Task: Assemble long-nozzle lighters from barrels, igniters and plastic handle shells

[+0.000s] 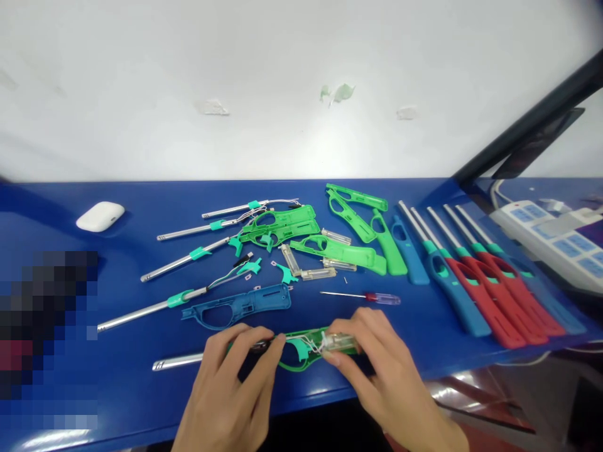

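One green shell [311,362] appears, part-hidden, at six o'clock near the edge of a blue tabletop [132,395] spreading toward eight o'clock, left hand [230,383] covering its end, finger grip impossible to tell, right hand [379,361] with fingertips clamped on a clear tank [340,342].

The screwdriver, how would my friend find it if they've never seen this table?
On the blue table, look just past the right hand. A screwdriver lies there, its thin metal shaft pointing left. Its red-and-purple handle sets it apart from the green handle pieces beyond.
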### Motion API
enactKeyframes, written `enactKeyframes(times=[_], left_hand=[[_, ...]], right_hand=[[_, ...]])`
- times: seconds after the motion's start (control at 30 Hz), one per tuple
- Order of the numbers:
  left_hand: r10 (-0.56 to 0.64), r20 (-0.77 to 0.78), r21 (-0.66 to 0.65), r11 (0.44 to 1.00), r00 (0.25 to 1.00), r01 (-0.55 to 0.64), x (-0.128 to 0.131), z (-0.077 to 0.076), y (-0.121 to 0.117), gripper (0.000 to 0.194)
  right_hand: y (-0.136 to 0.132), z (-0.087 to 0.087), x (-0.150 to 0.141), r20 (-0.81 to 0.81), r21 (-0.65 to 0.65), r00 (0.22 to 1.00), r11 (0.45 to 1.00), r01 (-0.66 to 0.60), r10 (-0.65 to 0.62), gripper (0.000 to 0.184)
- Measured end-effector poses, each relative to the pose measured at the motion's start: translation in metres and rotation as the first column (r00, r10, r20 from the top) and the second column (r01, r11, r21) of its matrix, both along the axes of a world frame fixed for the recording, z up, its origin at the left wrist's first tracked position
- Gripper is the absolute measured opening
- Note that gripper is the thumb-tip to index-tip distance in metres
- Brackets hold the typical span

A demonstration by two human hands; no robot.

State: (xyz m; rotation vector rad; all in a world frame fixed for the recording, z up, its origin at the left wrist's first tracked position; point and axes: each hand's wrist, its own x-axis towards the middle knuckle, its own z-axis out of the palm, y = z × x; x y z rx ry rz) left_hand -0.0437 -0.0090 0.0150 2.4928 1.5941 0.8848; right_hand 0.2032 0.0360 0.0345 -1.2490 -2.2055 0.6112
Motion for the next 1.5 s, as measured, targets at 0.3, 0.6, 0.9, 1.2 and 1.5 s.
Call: enactKeyframes(times=[0.3, 0.6, 0.9, 1.2, 1.5], left_hand=[[-0.013, 0.101, 0.003, 1.000, 0.995, 0.013, 0.029, 0.018, 0.019, 0.029], [-0.066, 0.055, -0.141, 0.987, 0.996, 0.073, 0.044, 0.014, 0.038, 0.021], [-0.104, 0.035, -0.090, 0.990, 0.994, 0.107, 0.044, 0.016, 0.033, 0.021], [-0.088, 0.093, -0.097, 0.990, 0.992, 0.097, 0.046, 0.017, 0.032, 0.018], [-0.086, 0.070, -0.083, 0.992, 0.994, 0.092, 0.045, 0.014, 0.027, 0.028]], right_hand=[[0.012, -0.011, 0.023, -0.015, 0.170, 1.000, 0.985, 0.014, -0.012, 0.017], [0.011, -0.016, 0.023, 0.021, 0.147, 0.999, 0.988, -0.051, 0.048, 0.032], [0.011, -0.011, 0.017, -0.026, 0.157, 0.999, 0.987, -0.031, 0.035, 0.032], [0.012, -0.011, 0.014, -0.020, 0.159, 0.998, 0.986, -0.050, 0.054, 0.030], [0.010, -0.010, 0.015, -0.020, 0.197, 0.998, 0.979, -0.047, 0.052, 0.033]])
